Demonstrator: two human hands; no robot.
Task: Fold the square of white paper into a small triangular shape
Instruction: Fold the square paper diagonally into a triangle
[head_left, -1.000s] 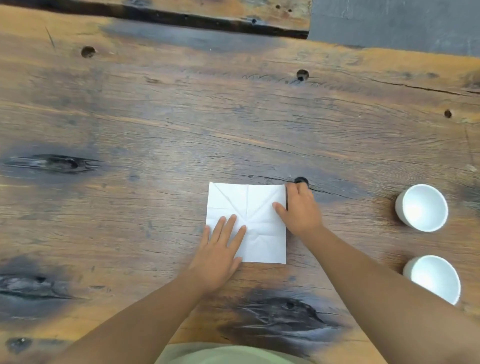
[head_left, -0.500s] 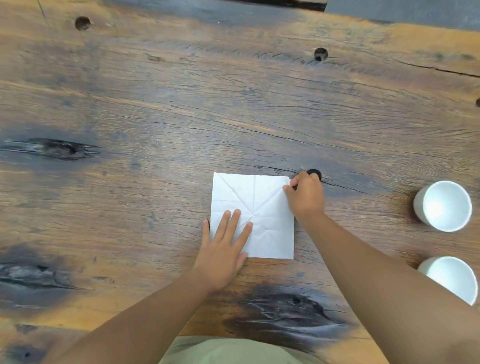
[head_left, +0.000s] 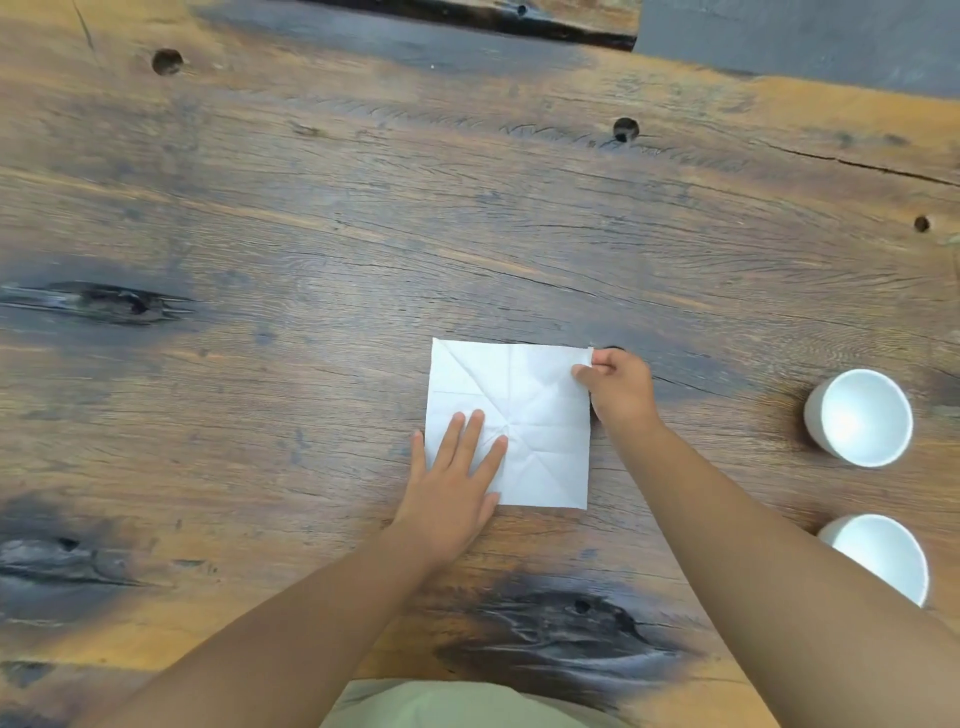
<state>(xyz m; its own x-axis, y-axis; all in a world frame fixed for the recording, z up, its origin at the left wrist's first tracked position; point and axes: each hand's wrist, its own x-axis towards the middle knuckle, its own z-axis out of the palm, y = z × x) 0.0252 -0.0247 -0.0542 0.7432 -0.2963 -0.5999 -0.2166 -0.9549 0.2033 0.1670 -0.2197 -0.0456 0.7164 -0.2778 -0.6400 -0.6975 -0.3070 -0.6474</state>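
A square of white paper (head_left: 524, 395) lies flat on the wooden table, marked with straight and diagonal creases that meet near its middle. My left hand (head_left: 452, 488) lies flat with fingers spread on the paper's near left part, pressing it down. My right hand (head_left: 618, 387) pinches the paper's far right corner between thumb and fingers; that corner is slightly lifted off the wood.
Two white cups stand at the right: one (head_left: 860, 418) farther from me, one (head_left: 878, 553) nearer, partly behind my right forearm. The wooden table (head_left: 311, 234) has dark knots and small holes. Its far edge (head_left: 779, 85) meets a grey floor.
My right hand has slid from the paper's right edge up to its far right corner and pinched it. My left hand has stayed flat on the paper.
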